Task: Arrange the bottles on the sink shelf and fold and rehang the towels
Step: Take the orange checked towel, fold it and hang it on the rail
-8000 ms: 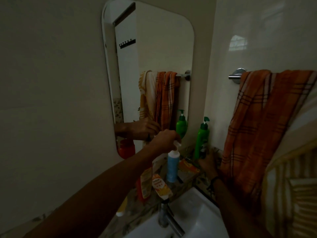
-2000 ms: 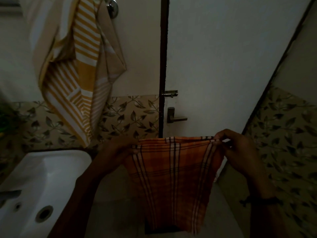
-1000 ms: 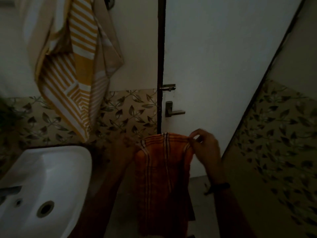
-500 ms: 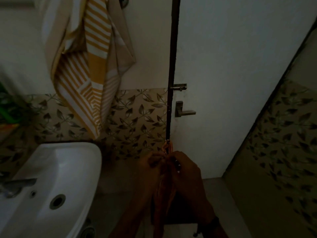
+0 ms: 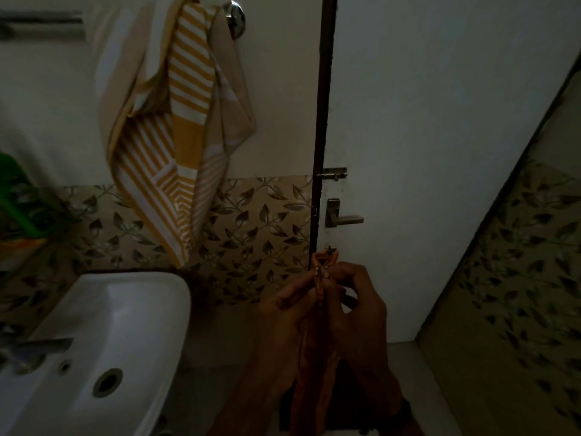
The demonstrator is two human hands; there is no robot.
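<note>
The orange checked towel (image 5: 317, 366) hangs folded into a narrow strip between my hands, low in the middle of the view. My left hand (image 5: 283, 313) and my right hand (image 5: 358, 306) pinch its top edges together, fingers almost touching. A yellow and white striped towel (image 5: 176, 133) hangs bunched from the wall bar (image 5: 234, 14) at upper left. At the far left edge a green bottle (image 5: 15, 196) shows blurred on the shelf.
The white sink (image 5: 103, 338) with its tap (image 5: 37, 349) fills the lower left. A white door (image 5: 434, 152) with a handle (image 5: 341, 215) and a latch (image 5: 333, 174) stands right behind the towel. Leaf-patterned tiles (image 5: 261, 221) line the lower walls.
My hands have come together, folding the spread orange towel in half and then into a narrow strip. The view has shifted slightly to the left.
</note>
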